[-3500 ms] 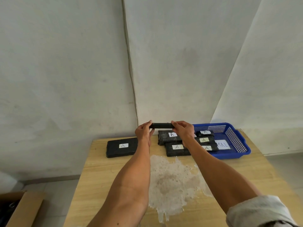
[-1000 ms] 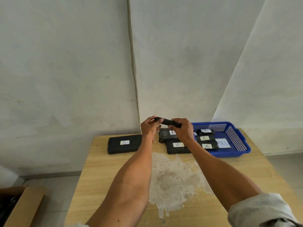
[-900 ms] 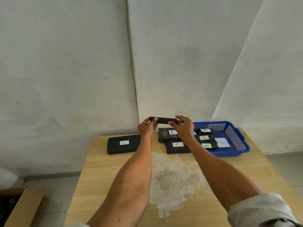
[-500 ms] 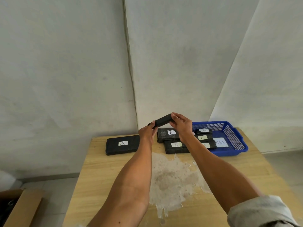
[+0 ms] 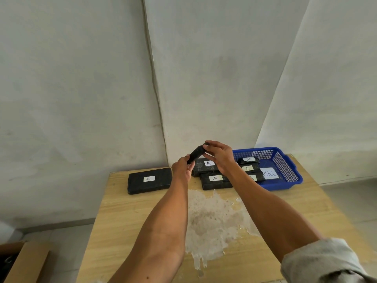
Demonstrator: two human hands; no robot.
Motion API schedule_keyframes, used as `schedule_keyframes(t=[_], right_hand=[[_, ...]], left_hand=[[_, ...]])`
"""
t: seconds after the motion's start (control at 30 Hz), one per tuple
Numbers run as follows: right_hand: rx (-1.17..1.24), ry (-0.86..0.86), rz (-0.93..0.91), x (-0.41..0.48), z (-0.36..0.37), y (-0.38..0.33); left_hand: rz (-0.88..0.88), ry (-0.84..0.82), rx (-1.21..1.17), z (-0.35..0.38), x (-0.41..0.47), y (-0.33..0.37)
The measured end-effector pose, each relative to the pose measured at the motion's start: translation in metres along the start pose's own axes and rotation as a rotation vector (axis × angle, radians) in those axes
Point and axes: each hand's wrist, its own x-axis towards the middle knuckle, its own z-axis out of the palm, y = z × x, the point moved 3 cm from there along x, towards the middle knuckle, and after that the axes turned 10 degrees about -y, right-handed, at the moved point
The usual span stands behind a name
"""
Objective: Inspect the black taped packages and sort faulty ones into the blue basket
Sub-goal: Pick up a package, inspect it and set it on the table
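I hold a small black taped package [image 5: 196, 154] in the air above the far end of the table, tilted with its right end up. My left hand [image 5: 182, 167] grips its lower end, my right hand [image 5: 219, 155] its upper end. Below them lie two black packages with white "A" labels [image 5: 216, 180], one behind the other. A larger black package [image 5: 150, 180] lies apart at the far left. The blue basket [image 5: 285, 170] at the far right contains several labelled black packages [image 5: 248, 166] and a white paper label.
The wooden table [image 5: 130, 225] has a large pale worn patch [image 5: 212, 219] in its middle. White walls stand close behind it. A cardboard box [image 5: 22, 262] sits on the floor at the lower left.
The package went from level to tilted between my hands, its right end rising and its left end dropping. Both hands kept hold of it.
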Motion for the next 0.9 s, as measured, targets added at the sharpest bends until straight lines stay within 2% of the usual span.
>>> schedule_keyframes(t=[0.2,0.3,0.4,0.53,0.7,0.9], right_hand=[[0.012,0.008,0.003,-0.002,-0.004,0.001],[-0.05,0.106,0.025,0.0,-0.012,0.003],[-0.151,0.208,0.061,0.002,-0.029,0.016],[-0.423,0.206,0.161,-0.006,-0.048,0.041],[-0.735,0.232,0.221,-0.021,-0.072,0.08],[-0.787,0.248,0.317,-0.024,-0.109,0.135]], left_hand=[[0.009,-0.008,0.009,0.002,0.0,0.001],[0.012,-0.005,0.05,-0.003,0.003,0.001],[0.032,-0.007,0.204,-0.016,0.009,-0.002],[0.086,0.01,0.433,-0.035,0.018,-0.016],[0.097,0.085,0.893,-0.058,0.028,-0.056],[-0.021,0.101,1.051,-0.075,0.033,-0.107]])
